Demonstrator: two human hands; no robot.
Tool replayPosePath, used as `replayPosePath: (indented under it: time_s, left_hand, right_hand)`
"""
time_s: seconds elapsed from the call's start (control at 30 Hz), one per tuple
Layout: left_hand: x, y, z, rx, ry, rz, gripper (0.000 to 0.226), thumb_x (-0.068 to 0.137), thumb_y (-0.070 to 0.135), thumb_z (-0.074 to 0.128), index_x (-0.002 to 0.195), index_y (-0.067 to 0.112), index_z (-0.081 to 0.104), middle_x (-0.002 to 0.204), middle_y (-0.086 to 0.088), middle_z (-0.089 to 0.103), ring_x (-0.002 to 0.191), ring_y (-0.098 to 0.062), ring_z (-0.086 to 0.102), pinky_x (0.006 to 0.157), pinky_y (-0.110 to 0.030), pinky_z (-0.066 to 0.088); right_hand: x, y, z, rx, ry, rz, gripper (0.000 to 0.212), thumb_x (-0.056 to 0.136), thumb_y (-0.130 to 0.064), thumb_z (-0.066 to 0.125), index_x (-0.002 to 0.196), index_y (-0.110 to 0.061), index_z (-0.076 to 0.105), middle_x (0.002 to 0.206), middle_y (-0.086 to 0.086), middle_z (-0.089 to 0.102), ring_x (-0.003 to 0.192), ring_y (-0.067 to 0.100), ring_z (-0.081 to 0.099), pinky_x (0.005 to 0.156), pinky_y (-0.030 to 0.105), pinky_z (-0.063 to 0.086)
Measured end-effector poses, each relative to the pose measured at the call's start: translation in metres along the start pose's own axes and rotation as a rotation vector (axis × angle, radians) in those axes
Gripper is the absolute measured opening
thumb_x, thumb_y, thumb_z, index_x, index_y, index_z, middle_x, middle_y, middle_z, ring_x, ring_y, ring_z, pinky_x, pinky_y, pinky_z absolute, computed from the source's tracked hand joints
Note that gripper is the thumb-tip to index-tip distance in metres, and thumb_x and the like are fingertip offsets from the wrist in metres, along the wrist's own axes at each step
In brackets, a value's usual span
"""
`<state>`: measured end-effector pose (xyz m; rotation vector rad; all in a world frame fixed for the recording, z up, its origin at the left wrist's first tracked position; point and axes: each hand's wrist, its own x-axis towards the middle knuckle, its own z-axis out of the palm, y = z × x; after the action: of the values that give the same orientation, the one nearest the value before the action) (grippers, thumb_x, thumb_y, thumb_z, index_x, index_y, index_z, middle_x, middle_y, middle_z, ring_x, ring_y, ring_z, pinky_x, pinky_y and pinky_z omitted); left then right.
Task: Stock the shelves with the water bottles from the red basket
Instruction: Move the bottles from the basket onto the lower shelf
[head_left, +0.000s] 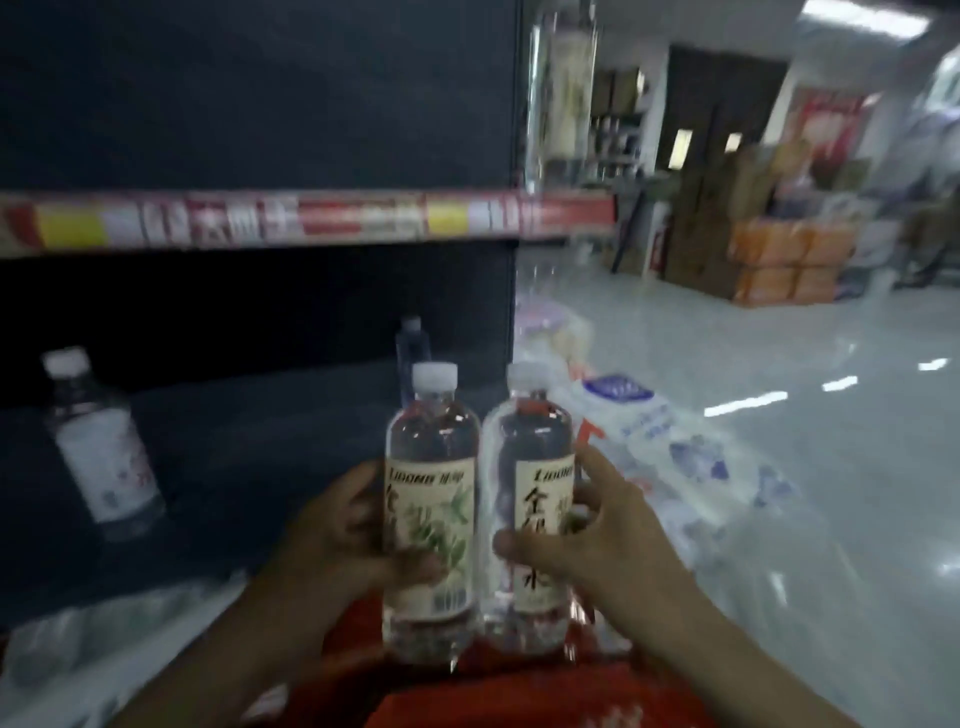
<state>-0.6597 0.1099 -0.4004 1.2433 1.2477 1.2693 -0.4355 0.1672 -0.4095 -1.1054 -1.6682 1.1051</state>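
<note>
Two water bottles are held upright, side by side, just above the red basket (519, 691) at the lower edge. The left bottle (431, 499) is gripped by the left hand (337, 535) and the right bottle (530, 499) by the right hand (587, 540), with fingers curled round each label. Beyond them, a blurred third bottle (101, 441) is seen standing on the dark lower shelf (234, 441). Higher up, a red price strip (311, 218) is seen along the next shelf edge.

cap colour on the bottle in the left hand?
White: the cap on the bottle held by the left hand, clearest in the head view.
</note>
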Motion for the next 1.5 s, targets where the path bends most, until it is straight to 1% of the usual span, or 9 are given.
replayPosePath:
  time_s: [0.13, 0.3, 0.53, 0.63, 0.73, 0.97, 1.27, 1.43, 1.5]
  left_hand:
    - [0.028, 0.082, -0.023, -0.008, 0.007, 0.180, 0.078, 0.050, -0.018, 0.081, 0.114, 0.024, 0.064, 0.100, -0.012, 0.076, 0.089, -0.028, 0.074, 0.065, -0.030, 0.060]
    - [0.055, 0.166, -0.047, 0.098, 0.045, 0.338, 0.071, 0.049, 0.002, 0.084, 0.107, 0.039, 0.068, 0.106, -0.007, 0.075, 0.096, -0.028, 0.072, 0.081, -0.043, 0.054]
    - [0.119, 0.246, -0.068, 0.222, 0.146, 0.453, 0.069, 0.067, -0.006, 0.080, 0.122, 0.029, 0.058, 0.100, -0.002, 0.076, 0.089, -0.020, 0.074, 0.067, -0.031, 0.057]
    - [0.149, 0.263, -0.080, 0.250, 0.201, 0.475, 0.058, 0.075, -0.003, 0.075, 0.123, 0.026, 0.057, 0.100, -0.002, 0.076, 0.093, -0.019, 0.073, 0.086, -0.043, 0.055]
    - [0.173, 0.265, -0.087, 0.229, 0.208, 0.467, 0.053, 0.078, -0.005, 0.072, 0.121, 0.022, 0.058, 0.102, -0.004, 0.076, 0.097, -0.024, 0.072, 0.092, -0.049, 0.052]
    - [0.217, 0.256, -0.090, 0.147, 0.257, 0.420, 0.058, 0.083, -0.001, 0.069, 0.130, 0.022, 0.043, 0.102, -0.002, 0.075, 0.087, -0.015, 0.072, 0.063, -0.031, 0.054]
    - [0.252, 0.251, -0.075, 0.230, 0.243, 0.356, 0.052, 0.088, 0.012, 0.066, 0.128, 0.020, 0.033, 0.112, -0.003, 0.066, 0.091, -0.013, 0.066, 0.056, -0.023, 0.051]
    - [0.250, 0.250, -0.078, 0.350, 0.292, 0.335, 0.065, 0.083, 0.017, 0.072, 0.136, 0.023, 0.035, 0.110, -0.011, 0.067, 0.097, -0.023, 0.066, 0.087, -0.045, 0.053]
    - [0.247, 0.250, -0.073, 0.367, 0.306, 0.341, 0.064, 0.084, 0.018, 0.072, 0.136, 0.023, 0.036, 0.109, -0.011, 0.067, 0.095, -0.022, 0.067, 0.080, -0.041, 0.053]
  right_hand:
    - [0.045, -0.078, -0.006, 0.021, 0.017, -0.170, 0.072, 0.053, -0.028, 0.094, 0.113, -0.049, 0.058, 0.095, -0.013, 0.075, 0.084, 0.007, 0.073, 0.074, 0.034, 0.062]
    - [0.098, -0.157, -0.006, 0.040, 0.036, -0.335, 0.063, 0.058, -0.022, 0.094, 0.109, -0.040, 0.062, 0.091, -0.015, 0.075, 0.082, 0.007, 0.073, 0.078, 0.035, 0.062]
    - [0.174, -0.235, -0.002, -0.022, 0.153, -0.485, 0.063, 0.069, -0.027, 0.089, 0.118, -0.024, 0.050, 0.094, -0.008, 0.072, 0.080, 0.004, 0.071, 0.077, 0.030, 0.062]
    - [0.209, -0.255, 0.006, -0.052, 0.214, -0.508, 0.073, 0.069, -0.033, 0.088, 0.124, -0.020, 0.040, 0.096, -0.006, 0.067, 0.083, 0.009, 0.070, 0.077, 0.033, 0.062]
    - [0.238, -0.258, 0.011, -0.098, 0.221, -0.508, 0.071, 0.070, -0.037, 0.087, 0.121, -0.020, 0.041, 0.095, -0.007, 0.066, 0.082, 0.011, 0.070, 0.075, 0.035, 0.062]
    - [0.277, -0.246, 0.016, -0.233, 0.255, -0.549, 0.074, 0.080, -0.044, 0.077, 0.137, -0.020, 0.035, 0.090, -0.016, 0.057, 0.085, 0.007, 0.061, 0.076, 0.028, 0.054]
    - [0.303, -0.226, 0.011, -0.369, 0.367, -0.557, 0.082, 0.085, -0.047, 0.072, 0.145, -0.021, 0.023, 0.122, 0.004, 0.062, 0.104, 0.021, 0.061, 0.090, 0.035, 0.050]
    - [0.305, -0.218, 0.011, -0.427, 0.340, -0.536, 0.082, 0.087, -0.044, 0.070, 0.144, -0.024, 0.016, 0.099, 0.008, 0.064, 0.088, 0.025, 0.064, 0.082, 0.043, 0.056]
    - [0.304, -0.217, 0.008, -0.439, 0.332, -0.542, 0.081, 0.089, -0.044, 0.068, 0.147, -0.023, 0.014, 0.097, 0.010, 0.064, 0.087, 0.027, 0.065, 0.081, 0.045, 0.057]
